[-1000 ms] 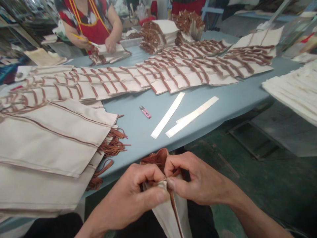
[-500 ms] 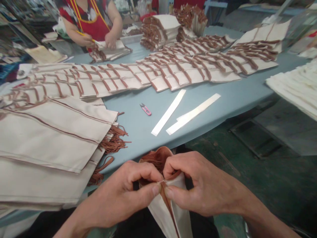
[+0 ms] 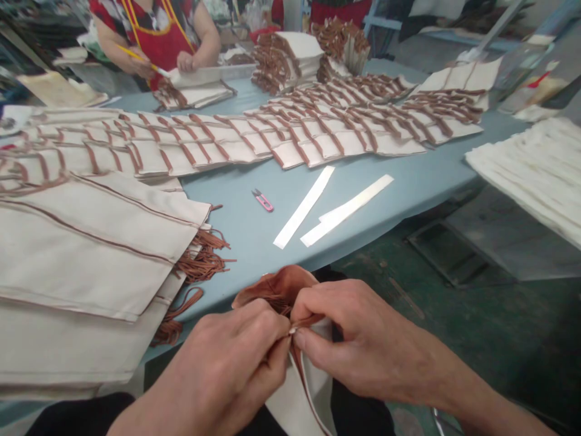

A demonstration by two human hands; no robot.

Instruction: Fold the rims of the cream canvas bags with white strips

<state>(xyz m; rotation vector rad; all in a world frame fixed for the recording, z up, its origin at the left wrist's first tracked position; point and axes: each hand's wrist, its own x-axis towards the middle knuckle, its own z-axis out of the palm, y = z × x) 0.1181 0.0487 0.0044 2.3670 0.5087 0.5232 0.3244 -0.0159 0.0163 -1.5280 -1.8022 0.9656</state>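
A cream fabric piece (image 3: 303, 387) with brown edging and a brown inner side hangs over my lap, near the table's front edge. My left hand (image 3: 227, 357) is closed on its upper part, fingers bent, knuckles facing up. Right beside it, my right hand (image 3: 351, 339) pinches the brown edging between thumb and forefinger. Both sets of fingertips meet at a small pale spot on the seam. Brown gathered strands (image 3: 278, 303) show inside the fabric's opening, behind the fingers.
On the blue table (image 3: 236, 221) lie pink snips (image 3: 262, 200), white strips (image 3: 347, 209) and long overlapping rows of brown-edged cream pieces (image 3: 254, 136). Large cream panels (image 3: 86, 242) with brown tassels are at left. Across the table, a person in a red apron (image 3: 158, 36) handles fabric with a yellow tool.
My left hand has rolled over, its knuckles now more upward and its thumb hidden. The brown opening has spread wider to the left. The view has shifted slightly.
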